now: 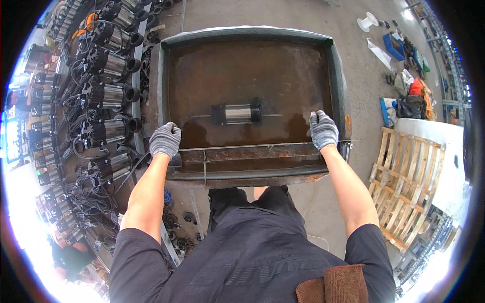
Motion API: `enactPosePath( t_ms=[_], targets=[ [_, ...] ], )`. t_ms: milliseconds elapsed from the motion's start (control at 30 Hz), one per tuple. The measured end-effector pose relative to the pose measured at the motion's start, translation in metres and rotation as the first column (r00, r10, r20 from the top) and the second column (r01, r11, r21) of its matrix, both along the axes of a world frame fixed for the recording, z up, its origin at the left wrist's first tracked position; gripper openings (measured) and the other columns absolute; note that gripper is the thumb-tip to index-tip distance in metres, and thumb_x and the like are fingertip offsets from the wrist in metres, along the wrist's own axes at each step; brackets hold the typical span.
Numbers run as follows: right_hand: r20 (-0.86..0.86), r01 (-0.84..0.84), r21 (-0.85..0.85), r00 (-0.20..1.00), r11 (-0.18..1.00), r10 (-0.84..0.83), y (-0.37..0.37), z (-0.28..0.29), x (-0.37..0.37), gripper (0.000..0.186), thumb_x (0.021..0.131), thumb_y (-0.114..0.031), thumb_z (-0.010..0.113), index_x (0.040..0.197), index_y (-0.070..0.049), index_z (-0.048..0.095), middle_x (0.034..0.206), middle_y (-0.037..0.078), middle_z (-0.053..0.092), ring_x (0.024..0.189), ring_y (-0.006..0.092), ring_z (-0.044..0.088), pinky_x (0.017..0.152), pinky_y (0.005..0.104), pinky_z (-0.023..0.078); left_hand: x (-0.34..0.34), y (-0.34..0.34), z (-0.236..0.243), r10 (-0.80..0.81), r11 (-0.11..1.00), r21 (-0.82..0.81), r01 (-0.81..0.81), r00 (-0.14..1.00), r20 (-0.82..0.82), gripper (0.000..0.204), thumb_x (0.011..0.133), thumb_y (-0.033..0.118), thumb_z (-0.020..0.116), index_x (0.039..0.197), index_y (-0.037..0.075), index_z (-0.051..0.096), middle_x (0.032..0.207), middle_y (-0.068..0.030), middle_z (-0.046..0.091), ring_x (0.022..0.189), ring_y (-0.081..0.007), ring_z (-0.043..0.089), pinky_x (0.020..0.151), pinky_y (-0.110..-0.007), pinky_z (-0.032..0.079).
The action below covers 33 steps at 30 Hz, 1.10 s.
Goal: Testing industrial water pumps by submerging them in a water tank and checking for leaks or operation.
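Observation:
A metal tank (252, 33) with brownish water stands in front of me. In the water lies a cylindrical pump (237, 114) on its side, with a shiny steel middle and black ends. My left hand (165, 139), in a grey glove, is closed over the tank's left side. A dark cable (144, 159) passes through its fingers, and a faint line runs on toward the pump. At the tank's right side, my right hand (324, 130), also gloved, is closed with its fingers curled. What it holds, if anything, is hidden.
A rusty crossbar (252, 153) spans the tank's near side, with a thin rod along it. Rows of similar pumps (106, 95) with coiled cables line the left. To the right are a wooden pallet (406, 184), a blue crate (394, 46) and a white spool (368, 21).

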State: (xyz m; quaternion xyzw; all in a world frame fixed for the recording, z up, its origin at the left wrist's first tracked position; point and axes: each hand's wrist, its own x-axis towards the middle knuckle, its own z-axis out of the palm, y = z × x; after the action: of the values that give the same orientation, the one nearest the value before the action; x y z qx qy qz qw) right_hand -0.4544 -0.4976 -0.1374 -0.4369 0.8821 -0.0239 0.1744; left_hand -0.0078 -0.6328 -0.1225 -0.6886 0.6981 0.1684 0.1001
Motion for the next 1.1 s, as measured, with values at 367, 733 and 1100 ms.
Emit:
enactPosePath(
  t_ms=[367, 733, 1100],
  targets=[
    [-0.004, 0.011, -0.042, 1.0, 0.999, -0.012, 0.001, -0.002, 0.001, 0.045, 0.101, -0.04, 0.043, 0.114, -0.004, 0.067, 0.114, 0.022, 0.068, 0.106, 0.04, 0.064, 0.092, 0.0479, 0.051, 0.01, 0.001, -0.015, -0.045, 0.997, -0.059, 0.044, 0.999, -0.005, 0.026, 0.091, 0.028, 0.055, 0.103, 0.011, 0.07, 0.1, -0.019, 0.071, 0.096, -0.0381, 0.067, 0.085, -0.046, 0.053],
    [0.012, 0.059, -0.049, 0.998, 0.997, -0.059, 0.007, -0.01, -0.009, 0.041, 0.101, -0.039, 0.043, 0.113, -0.008, 0.066, 0.113, 0.019, 0.068, 0.104, 0.038, 0.065, 0.09, 0.048, 0.052, -0.11, 0.017, -0.03, -0.214, 0.974, -0.166, 0.151, 0.85, -0.481, 0.019, 0.085, 0.017, 0.069, 0.097, 0.004, 0.063, 0.09, -0.0198, 0.067, 0.086, -0.0346, 0.067, 0.08, -0.043, 0.053],
    [0.088, 0.043, -0.181, 0.996, 0.982, -0.028, 0.008, -0.008, -0.008, 0.029, 0.099, -0.031, 0.046, 0.094, -0.009, 0.064, 0.095, 0.016, 0.07, 0.091, 0.036, 0.067, 0.081, 0.0479, 0.055, -0.237, 0.004, -0.082, 0.702, 0.644, 0.716, -0.269, 0.579, -0.415, 0.011, 0.101, 0.016, 0.056, 0.111, 0.012, 0.053, 0.094, -0.0049, 0.061, 0.064, -0.0142, 0.057, 0.049, -0.035, 0.052]
  ],
)
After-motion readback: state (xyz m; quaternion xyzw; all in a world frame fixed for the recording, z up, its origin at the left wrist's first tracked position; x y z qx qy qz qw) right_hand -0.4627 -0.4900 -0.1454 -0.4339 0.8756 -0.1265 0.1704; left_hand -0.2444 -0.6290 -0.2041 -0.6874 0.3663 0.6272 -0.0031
